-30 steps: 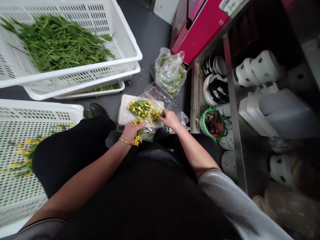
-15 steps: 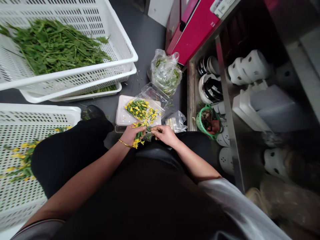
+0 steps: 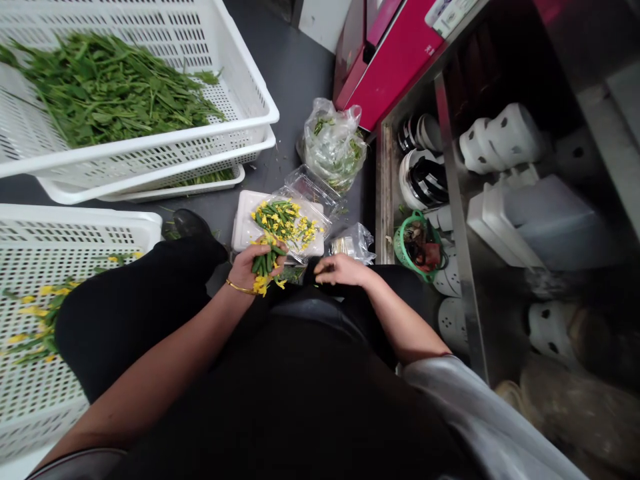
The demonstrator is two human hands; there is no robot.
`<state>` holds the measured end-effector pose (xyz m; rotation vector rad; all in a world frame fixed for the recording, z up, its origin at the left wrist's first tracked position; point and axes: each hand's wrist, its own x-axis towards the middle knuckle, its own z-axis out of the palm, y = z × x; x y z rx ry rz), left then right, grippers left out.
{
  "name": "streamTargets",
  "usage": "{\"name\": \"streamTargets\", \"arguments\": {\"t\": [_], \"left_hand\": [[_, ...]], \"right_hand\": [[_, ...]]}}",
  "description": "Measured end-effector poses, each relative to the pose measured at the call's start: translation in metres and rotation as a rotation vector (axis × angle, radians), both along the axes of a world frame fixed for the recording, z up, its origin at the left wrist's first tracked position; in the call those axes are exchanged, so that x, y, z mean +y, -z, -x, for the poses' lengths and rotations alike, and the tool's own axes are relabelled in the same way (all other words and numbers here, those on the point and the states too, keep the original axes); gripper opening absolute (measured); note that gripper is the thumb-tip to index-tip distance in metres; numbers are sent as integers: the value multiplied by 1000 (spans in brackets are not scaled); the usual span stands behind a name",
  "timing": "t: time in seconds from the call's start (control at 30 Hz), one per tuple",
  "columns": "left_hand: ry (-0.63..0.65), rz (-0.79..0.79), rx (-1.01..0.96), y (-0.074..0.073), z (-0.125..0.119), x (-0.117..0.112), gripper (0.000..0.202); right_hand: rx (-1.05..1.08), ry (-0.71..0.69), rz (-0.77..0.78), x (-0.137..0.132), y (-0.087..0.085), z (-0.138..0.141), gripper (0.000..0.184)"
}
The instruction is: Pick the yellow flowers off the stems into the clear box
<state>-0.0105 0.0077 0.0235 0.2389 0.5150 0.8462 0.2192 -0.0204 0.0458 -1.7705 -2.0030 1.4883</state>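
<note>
My left hand, with a gold bracelet at its wrist, is closed around a bunch of slim green vegetables with yellow flowers. Some blossoms hang below the fingers. To the right, apart from the bunch, my right hand hovers over my dark trousers, fingers bent and loosely parted. A tiny green bit shows under its fingertips; nothing else is seen in it. Just beyond both hands, more of the flowered vegetables lie in a clear plastic box with its lid up, on a white foam box.
White crates stand on my left, one with leafy greens, another crate with flowered stems. A plastic bag of greens is ahead, a smaller bag nearer. Metal shelving and a green basket stand right.
My right hand has come away from the bunch and moved right and slightly down, its fingers loosening. My left hand has shifted a little left, still holding the bunch.
</note>
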Motion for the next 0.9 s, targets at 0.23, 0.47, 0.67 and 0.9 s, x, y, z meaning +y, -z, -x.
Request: {"name": "streamTargets", "arguments": {"t": [0.23,0.47,0.67,0.9], "left_hand": [[68,-64,46,16,-6,0,23],[71,-35,146,18,-10,6,26],[148,99,356,27,-17,6,28],[413,0,399,29,-20,-13,32]], "right_hand": [[-807,-336,-314,84,52,18,32],[-745,-475,-331,112,68,14,28],[-258,-188,-427,68,7,13,18],[-209,-228,-478,-16,-9,40,17]]}}
